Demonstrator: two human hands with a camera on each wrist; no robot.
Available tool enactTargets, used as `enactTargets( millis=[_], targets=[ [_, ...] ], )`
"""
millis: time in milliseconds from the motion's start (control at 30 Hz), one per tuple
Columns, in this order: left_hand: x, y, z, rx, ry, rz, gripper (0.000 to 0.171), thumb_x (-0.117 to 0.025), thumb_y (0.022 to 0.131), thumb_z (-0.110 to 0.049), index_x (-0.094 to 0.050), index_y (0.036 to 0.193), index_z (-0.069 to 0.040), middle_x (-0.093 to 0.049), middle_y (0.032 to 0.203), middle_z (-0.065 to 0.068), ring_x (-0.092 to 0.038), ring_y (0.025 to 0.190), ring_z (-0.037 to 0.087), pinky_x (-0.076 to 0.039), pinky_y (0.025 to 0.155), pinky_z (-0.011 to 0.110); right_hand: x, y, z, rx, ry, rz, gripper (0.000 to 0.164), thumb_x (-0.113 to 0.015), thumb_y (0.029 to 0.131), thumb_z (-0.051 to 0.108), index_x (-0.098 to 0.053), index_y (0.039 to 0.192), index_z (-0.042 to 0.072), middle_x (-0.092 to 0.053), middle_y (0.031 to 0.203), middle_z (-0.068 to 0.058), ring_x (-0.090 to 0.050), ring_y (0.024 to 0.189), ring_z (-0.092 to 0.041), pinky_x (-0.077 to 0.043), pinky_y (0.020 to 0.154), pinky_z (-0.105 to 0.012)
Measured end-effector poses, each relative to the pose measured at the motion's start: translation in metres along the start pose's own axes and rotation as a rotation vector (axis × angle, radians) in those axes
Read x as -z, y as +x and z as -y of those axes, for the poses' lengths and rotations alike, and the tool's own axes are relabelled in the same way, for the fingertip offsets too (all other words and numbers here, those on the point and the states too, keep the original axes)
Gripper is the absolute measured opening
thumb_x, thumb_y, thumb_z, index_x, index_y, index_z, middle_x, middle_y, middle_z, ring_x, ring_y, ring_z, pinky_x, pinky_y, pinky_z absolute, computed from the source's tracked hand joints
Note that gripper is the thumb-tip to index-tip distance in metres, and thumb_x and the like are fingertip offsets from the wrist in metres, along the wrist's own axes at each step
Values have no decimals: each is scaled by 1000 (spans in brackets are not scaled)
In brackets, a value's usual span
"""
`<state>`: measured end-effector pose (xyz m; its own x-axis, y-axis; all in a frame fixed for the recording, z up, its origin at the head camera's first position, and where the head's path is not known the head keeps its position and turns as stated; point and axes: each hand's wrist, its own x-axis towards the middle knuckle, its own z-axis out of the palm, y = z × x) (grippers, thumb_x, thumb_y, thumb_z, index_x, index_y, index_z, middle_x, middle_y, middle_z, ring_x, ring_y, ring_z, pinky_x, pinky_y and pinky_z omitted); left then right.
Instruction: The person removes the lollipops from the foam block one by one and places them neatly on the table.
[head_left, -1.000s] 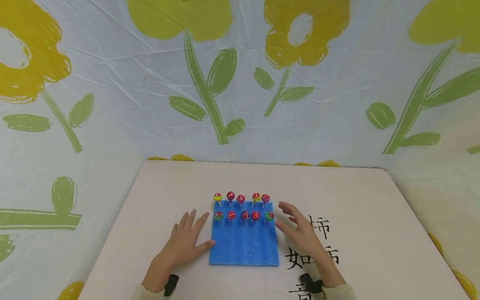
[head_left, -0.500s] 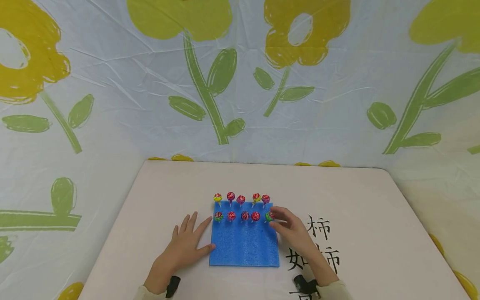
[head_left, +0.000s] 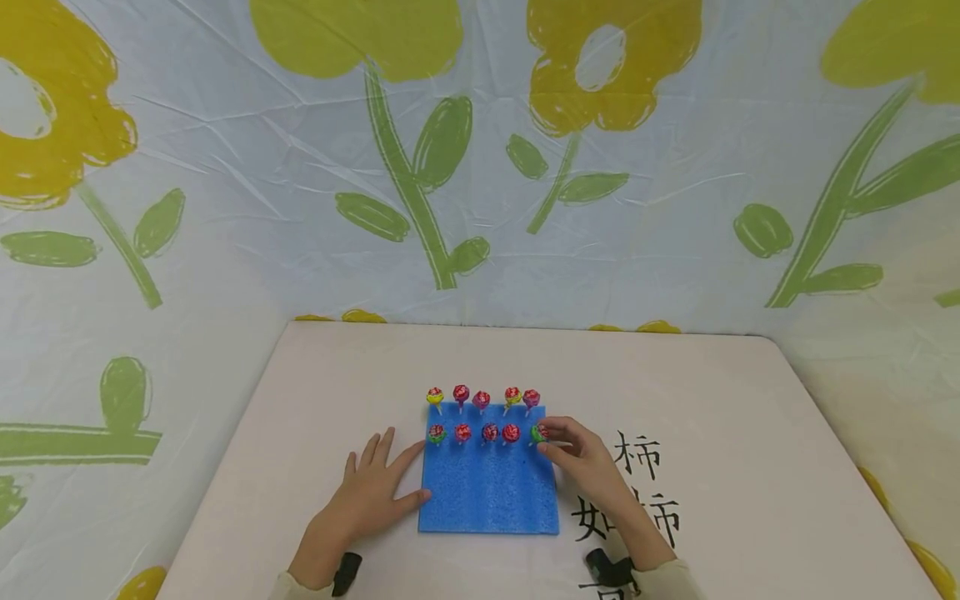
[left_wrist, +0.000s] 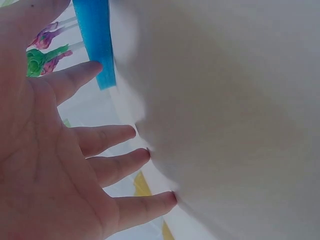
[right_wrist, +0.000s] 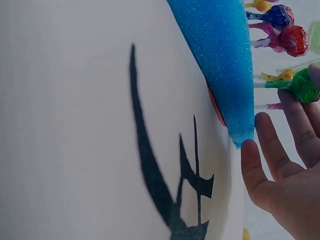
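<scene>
A blue foam board [head_left: 487, 492] lies on the table with two rows of wrapped lollipops standing in it on their sticks. My right hand [head_left: 588, 462] pinches the head of the green lollipop [right_wrist: 300, 87] at the right end of the front row, whose stick still stands in the foam. Its other fingers spread beside the board's edge. The left hand [head_left: 367, 492] is spread flat at the left side, thumb and index fingertip at the board's edge. In the left wrist view, the other fingertips of the left hand [left_wrist: 65, 150] rest on the table.
The back row [head_left: 482, 400] of lollipops stands along the board's far edge. Black characters [head_left: 637, 454] are printed on the pale table to the right. A reddish edge [right_wrist: 216, 105] shows under the foam. A flower-patterned cloth [head_left: 300, 167] hangs behind the table.
My right hand has moved left from beside the board and taken hold of the green lollipop's head. The left hand has shifted slightly, its index finger coming to the board's edge.
</scene>
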<state>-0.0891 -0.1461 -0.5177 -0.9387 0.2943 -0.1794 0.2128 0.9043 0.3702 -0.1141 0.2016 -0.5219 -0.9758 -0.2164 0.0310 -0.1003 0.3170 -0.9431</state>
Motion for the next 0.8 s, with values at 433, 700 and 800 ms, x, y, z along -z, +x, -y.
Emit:
enactTargets(
  millis=[433, 700, 800],
  targets=[
    [0, -2, -1, 1, -8, 1, 73, -64, 89, -61, -46, 151, -28, -27, 159, 23, -21, 145, 49, -15, 106, 77, -1, 1, -1, -30, 32, -13, 33, -68, 97, 15, -62, 129, 10, -65, 124, -5, -60, 117, -24, -48, 97, -34],
    [2, -3, -3, 3, -16, -3, 73, -65, 89, -60, -47, 151, -27, -28, 159, 23, -21, 144, 49, -15, 106, 77, 2, 2, -1, -14, 25, -9, 33, -68, 98, 18, -62, 129, 10, -66, 123, -5, -60, 116, -24, -48, 97, -31],
    [2, -2, -3, 4, -17, 2, 73, -65, 89, -61, -47, 151, -27, -28, 159, 23, -21, 145, 49, -15, 106, 77, 3, 1, 0, 6, 24, -10, 32, -68, 97, 20, -63, 127, 10, -66, 122, -6, -60, 115, -24, -49, 96, -30]
  ],
)
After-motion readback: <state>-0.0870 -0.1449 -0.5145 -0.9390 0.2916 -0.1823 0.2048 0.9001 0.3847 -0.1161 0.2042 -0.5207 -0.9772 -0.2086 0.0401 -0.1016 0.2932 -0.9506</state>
